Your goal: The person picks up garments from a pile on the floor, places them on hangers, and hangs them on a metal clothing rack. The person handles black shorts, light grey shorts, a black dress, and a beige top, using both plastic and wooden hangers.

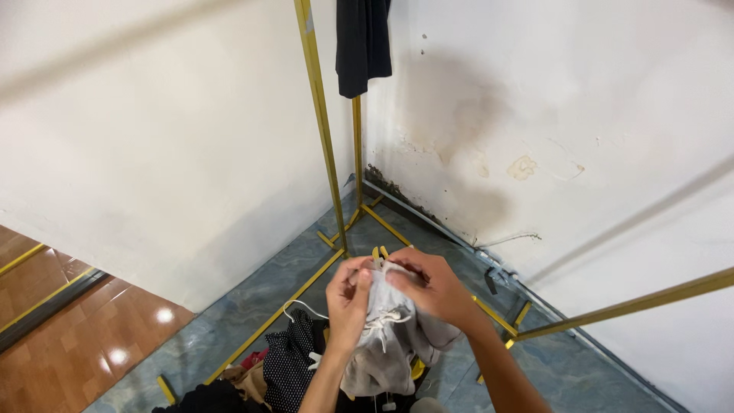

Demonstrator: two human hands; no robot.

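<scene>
Head view: both hands [397, 294] bunch grey garment [386, 340], fingers [359, 277] partly buried.

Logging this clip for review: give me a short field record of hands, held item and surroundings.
left hand: grips grey garment's top edge
right hand: pinches same edge
grey garment: hangs between hands, white drawstring visible
below: clothes pile, white hanger
rack: yellow metal frame, dark garment hanging
floor: grey-blue tiles

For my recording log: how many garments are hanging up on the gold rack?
1: a dark garment hangs from the top of the gold rack in the corner. The rail runs out of frame, so others may be hidden.
</scene>
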